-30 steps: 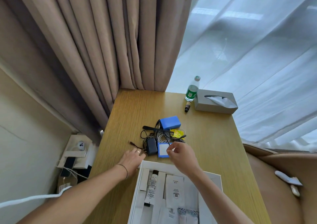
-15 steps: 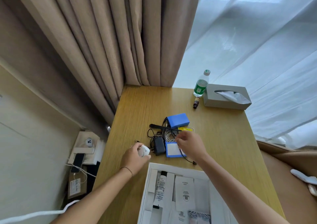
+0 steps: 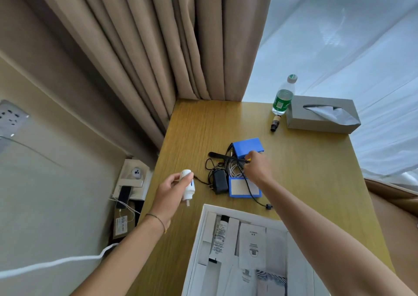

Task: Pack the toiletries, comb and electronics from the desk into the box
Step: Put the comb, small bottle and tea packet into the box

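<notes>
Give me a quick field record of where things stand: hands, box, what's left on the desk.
left hand: holds white charger above desk
right hand: grip on black comb at cable pile
box: open, holds toiletries
still on desk: black adapter, two blue boxes, cables
far corner: water bottle, tissue box

Matt wood-grain desk, glossy white plastic charger, cloth curtain.

box: bottom edge cutting it off | right hand: fingers hiding in cables at 12 o'clock | packet print: too small for reading
</notes>
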`<state>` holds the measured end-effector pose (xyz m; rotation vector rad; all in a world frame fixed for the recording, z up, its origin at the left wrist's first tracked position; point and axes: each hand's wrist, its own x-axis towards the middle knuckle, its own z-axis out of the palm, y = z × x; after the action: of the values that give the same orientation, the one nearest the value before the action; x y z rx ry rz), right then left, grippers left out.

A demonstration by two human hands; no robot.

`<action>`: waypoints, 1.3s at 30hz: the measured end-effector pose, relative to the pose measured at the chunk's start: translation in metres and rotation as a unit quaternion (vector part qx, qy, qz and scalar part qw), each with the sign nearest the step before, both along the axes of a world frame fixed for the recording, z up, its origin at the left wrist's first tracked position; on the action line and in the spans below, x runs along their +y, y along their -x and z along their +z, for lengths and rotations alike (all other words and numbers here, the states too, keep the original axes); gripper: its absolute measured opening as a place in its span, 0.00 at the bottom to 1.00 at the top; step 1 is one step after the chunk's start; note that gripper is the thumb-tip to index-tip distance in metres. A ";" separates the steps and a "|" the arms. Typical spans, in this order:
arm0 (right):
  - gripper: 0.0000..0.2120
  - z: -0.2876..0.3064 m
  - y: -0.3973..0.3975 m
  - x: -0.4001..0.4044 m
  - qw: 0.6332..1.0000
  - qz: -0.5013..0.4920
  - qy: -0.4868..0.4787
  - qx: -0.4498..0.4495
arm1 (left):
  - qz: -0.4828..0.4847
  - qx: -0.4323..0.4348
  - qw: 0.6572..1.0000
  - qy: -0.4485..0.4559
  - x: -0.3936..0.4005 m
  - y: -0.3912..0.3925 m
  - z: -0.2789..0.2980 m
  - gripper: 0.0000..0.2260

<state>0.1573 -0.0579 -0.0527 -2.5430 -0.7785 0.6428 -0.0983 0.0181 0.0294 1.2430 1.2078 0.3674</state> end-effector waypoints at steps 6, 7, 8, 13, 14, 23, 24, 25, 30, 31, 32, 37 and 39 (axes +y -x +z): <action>0.16 -0.011 -0.007 0.002 1.000 0.004 0.008 -0.024 | 0.005 0.000 1.000 -0.018 -0.011 0.007 0.012 0.13; 0.16 -0.012 -0.009 0.002 1.000 0.004 0.007 -0.028 | 0.006 0.002 1.000 -0.022 -0.013 0.008 0.014 0.12; 0.17 -0.011 -0.010 0.002 1.000 0.004 0.007 -0.025 | 0.008 0.002 1.000 -0.026 -0.015 0.009 0.017 0.12; 0.06 -0.002 -0.007 0.002 1.000 -0.003 -0.008 0.029 | -0.001 0.009 0.999 -0.040 -0.023 0.012 0.029 0.12; 0.07 0.002 -0.005 0.001 0.998 -0.017 -0.030 0.049 | -0.006 0.009 0.999 -0.040 -0.025 0.012 0.030 0.12; 0.10 0.069 0.015 -0.043 0.919 -0.161 -0.290 0.211 | -0.043 0.003 0.998 -0.034 -0.046 0.006 0.030 0.14; 0.09 0.077 0.019 -0.053 0.909 -0.161 -0.309 0.231 | -0.044 0.005 0.999 -0.032 -0.049 0.006 0.028 0.14; 0.08 0.085 0.022 -0.062 0.899 -0.160 -0.322 0.249 | -0.040 0.006 0.999 -0.028 -0.052 0.005 0.028 0.13; 0.08 0.105 0.038 -0.109 0.880 -0.175 -0.339 0.282 | 0.002 -0.019 1.000 0.002 -0.059 0.004 0.024 0.12; 0.08 0.108 0.041 -0.118 0.878 -0.182 -0.340 0.282 | 0.001 -0.031 0.999 0.009 -0.061 0.004 0.024 0.12; 0.09 0.110 0.044 -0.126 0.877 -0.187 -0.342 0.282 | -0.003 -0.039 0.999 0.013 -0.064 0.003 0.023 0.13; 0.10 0.113 0.061 -0.160 0.885 -0.187 -0.336 0.262 | -0.042 -0.045 0.998 0.011 -0.079 0.000 0.019 0.12; 0.10 0.110 0.069 -0.170 0.900 -0.170 -0.321 0.240 | -0.062 -0.046 0.997 0.007 -0.084 0.000 0.017 0.12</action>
<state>0.0886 -0.2276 0.0573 -1.7462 -0.2849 0.7056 -0.0979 -0.0659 0.0462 1.2685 1.0485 0.3211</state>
